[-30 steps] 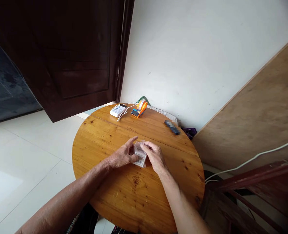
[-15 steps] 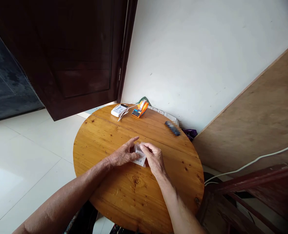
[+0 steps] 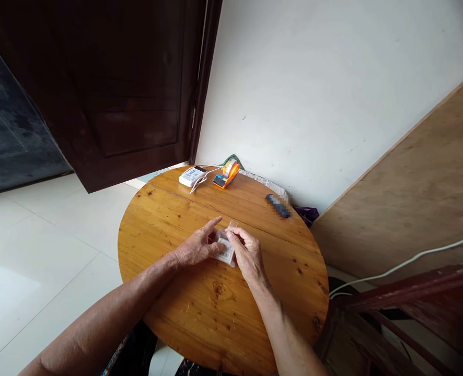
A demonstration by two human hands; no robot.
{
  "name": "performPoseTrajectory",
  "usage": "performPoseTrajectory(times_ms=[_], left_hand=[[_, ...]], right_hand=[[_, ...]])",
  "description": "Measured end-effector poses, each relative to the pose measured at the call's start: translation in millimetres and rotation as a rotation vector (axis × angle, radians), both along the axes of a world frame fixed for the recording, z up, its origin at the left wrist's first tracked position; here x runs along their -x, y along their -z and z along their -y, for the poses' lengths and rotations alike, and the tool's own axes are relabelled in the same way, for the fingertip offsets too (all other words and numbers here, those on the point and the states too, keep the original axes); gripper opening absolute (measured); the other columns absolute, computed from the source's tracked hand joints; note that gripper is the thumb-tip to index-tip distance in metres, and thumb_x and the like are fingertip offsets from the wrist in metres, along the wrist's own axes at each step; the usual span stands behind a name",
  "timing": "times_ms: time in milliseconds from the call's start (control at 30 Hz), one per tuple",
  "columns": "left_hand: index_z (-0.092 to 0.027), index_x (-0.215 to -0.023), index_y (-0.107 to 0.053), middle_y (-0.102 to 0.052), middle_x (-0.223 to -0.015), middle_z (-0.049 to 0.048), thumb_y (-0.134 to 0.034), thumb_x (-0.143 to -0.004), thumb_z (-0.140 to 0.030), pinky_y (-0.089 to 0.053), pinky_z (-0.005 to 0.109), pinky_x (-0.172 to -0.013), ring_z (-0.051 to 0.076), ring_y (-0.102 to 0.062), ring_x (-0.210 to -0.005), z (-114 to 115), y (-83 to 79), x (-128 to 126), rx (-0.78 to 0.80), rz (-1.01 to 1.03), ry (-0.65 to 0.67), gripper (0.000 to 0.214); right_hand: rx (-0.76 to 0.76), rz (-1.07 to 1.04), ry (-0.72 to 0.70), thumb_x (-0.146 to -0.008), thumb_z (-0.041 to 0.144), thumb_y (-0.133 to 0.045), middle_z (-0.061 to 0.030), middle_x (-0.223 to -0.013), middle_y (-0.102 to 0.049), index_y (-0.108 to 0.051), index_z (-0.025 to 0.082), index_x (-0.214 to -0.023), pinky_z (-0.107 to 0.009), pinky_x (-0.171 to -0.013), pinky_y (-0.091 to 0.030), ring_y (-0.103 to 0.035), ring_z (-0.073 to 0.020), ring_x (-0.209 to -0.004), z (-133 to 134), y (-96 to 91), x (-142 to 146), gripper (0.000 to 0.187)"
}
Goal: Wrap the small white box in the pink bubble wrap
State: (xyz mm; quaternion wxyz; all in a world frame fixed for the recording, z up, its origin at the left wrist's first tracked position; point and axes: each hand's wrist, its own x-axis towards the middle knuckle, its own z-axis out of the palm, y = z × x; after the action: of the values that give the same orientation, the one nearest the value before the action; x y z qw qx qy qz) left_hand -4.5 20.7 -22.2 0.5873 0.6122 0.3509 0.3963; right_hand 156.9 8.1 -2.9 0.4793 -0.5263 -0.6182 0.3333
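A small flat packet (image 3: 226, 253) in clear plastic, with something whitish and printed inside, lies at the middle of the round table. My left hand (image 3: 200, 246) grips its left side, thumb across the top face and index finger stretched out past it. At the packet's far edge, my right hand (image 3: 249, 255) pinches the clear plastic between thumb and fingers. A loose transparent flap (image 3: 232, 224) stands up beyond those fingertips. My left hand's other fingers are partly hidden under the packet.
Toward the back of the wooden table (image 3: 216, 313) are a white device (image 3: 192, 176) with a white cable and an orange tape dispenser (image 3: 226, 175). A dark, partly pixelated long object (image 3: 277, 206) lies at the right. Wall and dark door (image 3: 137, 104) stand behind.
The clear flap now sticks up farther above my right fingertips, and the packet's top face shows less crumpled plastic. Both hands have hardly moved.
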Motion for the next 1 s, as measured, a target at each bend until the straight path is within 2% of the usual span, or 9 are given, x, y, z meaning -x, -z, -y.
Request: performPoseTrajectory(times_ms=[167, 400, 633, 767, 867, 1000], left_hand=[[-0.011, -0.151, -0.027, -0.057, -0.086, 0.001, -0.064, -0.078, -0.028, -0.041, 0.027, -0.067, 0.013, -0.05, -0.072, 0, -2.6, 2, -0.02, -0.096, -0.02, 0.084], [-0.01, -0.148, -0.035, -0.058, -0.087, 0.0015, -0.058, -0.08, -0.027, -0.042, 0.028, -0.071, 0.013, -0.049, -0.073, 2, -6.5, 1, -0.107, -0.287, -0.121, 0.073], [-0.012, -0.139, -0.042, -0.058, -0.088, 0.0006, -0.054, -0.08, -0.025, -0.041, 0.027, -0.071, 0.012, -0.049, -0.072, -1, -4.5, -1, -0.125, -0.218, -0.09, 0.061], [-0.015, -0.126, -0.048, -0.055, -0.082, -0.0019, -0.053, -0.08, -0.024, -0.039, 0.024, -0.064, 0.011, -0.046, -0.067, -4, 1.4, -2, -0.098, -0.148, -0.087, 0.047], [-0.016, -0.116, -0.051, -0.052, -0.077, -0.0039, -0.054, -0.08, -0.026, -0.036, 0.023, -0.06, 0.01, -0.043, -0.063, -6, 6.2, -4, -0.104, -0.131, -0.106, 0.037], [-0.016, -0.112, -0.052, -0.05, -0.075, -0.0045, -0.056, -0.079, -0.027, -0.035, 0.022, -0.059, 0.009, -0.042, -0.063, -6, 6.8, -5, -0.095, -0.135, -0.114, 0.034]], right_hand=[[-0.002, 0.017, 0.029, -0.083, 0.038, -0.058, -0.0014, -0.077, -0.071, -0.066, 0.021, -0.081, -0.027, -0.068, -0.049, -0.064, -0.0185, -0.072, 3, -1.1, 2, 0.019], [-0.141, 0.177, 0.043, -0.088, 0.035, -0.051, -0.0029, -0.083, -0.071, -0.064, 0.022, -0.083, -0.028, -0.074, -0.048, -0.065, -0.019, -0.078, 3, -0.6, 3, 0.019], [-0.218, 0.315, 0.086, -0.092, 0.033, -0.046, -0.0029, -0.088, -0.071, -0.063, 0.023, -0.091, -0.028, -0.073, -0.049, -0.066, -0.0192, -0.079, 2, 8.7, -1, 0.02], [-0.256, 0.357, 0.034, -0.093, 0.029, -0.045, -0.0024, -0.088, -0.07, -0.061, 0.024, -0.093, -0.028, -0.072, -0.048, -0.065, -0.0189, -0.081, 4, 8.2, -2, 0.017], [-0.317, 0.354, -0.02, -0.093, 0.025, -0.046, -0.0035, -0.091, -0.068, -0.06, 0.024, -0.091, -0.03, -0.078, -0.048, -0.063, -0.0193, -0.086, 7, 5.9, -2, 0.014], [-0.366, 0.304, -0.074, -0.093, 0.022, -0.048, -0.0053, -0.095, -0.065, -0.06, 0.023, -0.088, -0.031, -0.083, -0.049, -0.061, -0.0195, -0.093, 9, 3.1, -4, 0.012]])
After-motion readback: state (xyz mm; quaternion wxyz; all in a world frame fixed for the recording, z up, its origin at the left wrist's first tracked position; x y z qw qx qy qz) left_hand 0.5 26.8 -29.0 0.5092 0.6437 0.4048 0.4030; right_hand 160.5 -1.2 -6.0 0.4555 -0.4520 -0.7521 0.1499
